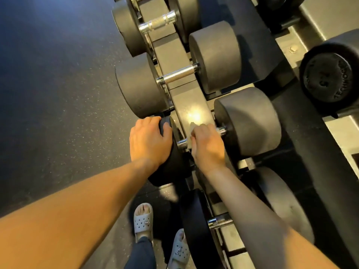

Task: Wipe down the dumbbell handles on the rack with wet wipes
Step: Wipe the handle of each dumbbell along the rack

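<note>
Grips a wet wipe point(192, 128) with the right hand point(206, 144), fingers curled round it and the shiny handle point(221, 130) of a dumbbell point(250, 121). Holds the dumbbell's near black end point(171, 171) with the left hand point(149, 141), fingers bent over its edge. Keeps the dumbbell on the rack point(186, 107), between other dumbbells point(215, 57). Stands in grey sandals point(142, 222) on the dark floor point(58, 94).

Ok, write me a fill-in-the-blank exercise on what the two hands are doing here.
1. The right hand wraps a wet wipe around the metal ____ of a dumbbell.
2. The left hand grips the black weight head of the ____ dumbbell.
3. It lies with other dumbbells on a storage ____.
Missing words: handle, same, rack.
</note>
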### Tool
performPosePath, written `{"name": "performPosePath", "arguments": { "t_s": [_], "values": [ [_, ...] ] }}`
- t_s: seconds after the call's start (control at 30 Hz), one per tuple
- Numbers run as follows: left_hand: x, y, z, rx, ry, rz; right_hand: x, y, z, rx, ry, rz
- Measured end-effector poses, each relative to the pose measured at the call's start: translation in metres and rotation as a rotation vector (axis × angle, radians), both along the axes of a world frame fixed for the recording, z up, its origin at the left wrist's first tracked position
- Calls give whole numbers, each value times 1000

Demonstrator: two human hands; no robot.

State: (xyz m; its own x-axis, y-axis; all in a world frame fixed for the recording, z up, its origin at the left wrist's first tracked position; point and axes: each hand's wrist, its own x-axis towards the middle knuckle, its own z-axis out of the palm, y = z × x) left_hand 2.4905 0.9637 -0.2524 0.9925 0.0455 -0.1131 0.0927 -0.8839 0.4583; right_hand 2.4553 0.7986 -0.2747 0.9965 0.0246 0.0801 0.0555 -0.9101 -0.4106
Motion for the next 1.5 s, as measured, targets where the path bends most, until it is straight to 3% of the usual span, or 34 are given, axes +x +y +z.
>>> {"name": "performPosePath", "arguments": {
  "t_s": [0.1, 0.17, 0.23, 0.3, 0.33, 0.4, 0.47, 0.53, 0.67, 0.73, 0.8, 0.93, 1.0, 1.1, 1.3, 1.4, 1.5],
  "values": [
    [0, 0, -2, 33, 23, -7, -18, 15, -14, 105, -26, 32],
    [-1, 0, -1, 56, 14, -22, -29, 15, -14, 286, -9, -147],
    [-1, 1, 0, 63, 6, -30, -34, 13, -14, 662, 80, -620],
    [-2, 1, -1, 60, 2, -36, -24, 4, -19, 1217, 116, -1215],
    [-1, 1, -2, 58, 2, -37, -17, -2, -20, 1462, 109, -1417],
    [-1, 2, -3, 56, -4, -35, -2, -9, -19, 1749, 67, -1587],
    [-1, 0, -1, 51, -9, -38, 9, -3, -14, 1790, 66, -1602],
    [-3, 0, 1, 52, -17, -45, 8, 14, -4, 1673, 96, -1554],
    [-2, 1, 0, 46, -14, -56, -18, 36, 2, 1377, 151, -1208],
    [-1, 2, -2, 50, -6, -56, -26, 32, -2, 1312, 170, -1144],
    [-1, 2, -2, 50, -9, -56, -24, 21, -7, 1429, 135, -1200],
    [-1, 1, -2, 46, -6, -49, -6, -2, -12, 1997, -10, -1432],
    [0, 2, -3, 54, -4, -49, 3, -2, -13, 2153, -22, -1426],
    [0, 2, -3, 48, 0, -60, 12, 3, -6, 2189, -8, -1423],
    [0, 2, -4, 34, 1, -62, 1, 9, 13, 1938, -114, -1474],
    [-2, 1, -3, 34, 3, -60, 7, 0, 9, 2054, -129, -1514],
    [-1, 1, -3, 35, 4, -61, 12, -5, 0, 2276, -66, -1398]
  ]
}}
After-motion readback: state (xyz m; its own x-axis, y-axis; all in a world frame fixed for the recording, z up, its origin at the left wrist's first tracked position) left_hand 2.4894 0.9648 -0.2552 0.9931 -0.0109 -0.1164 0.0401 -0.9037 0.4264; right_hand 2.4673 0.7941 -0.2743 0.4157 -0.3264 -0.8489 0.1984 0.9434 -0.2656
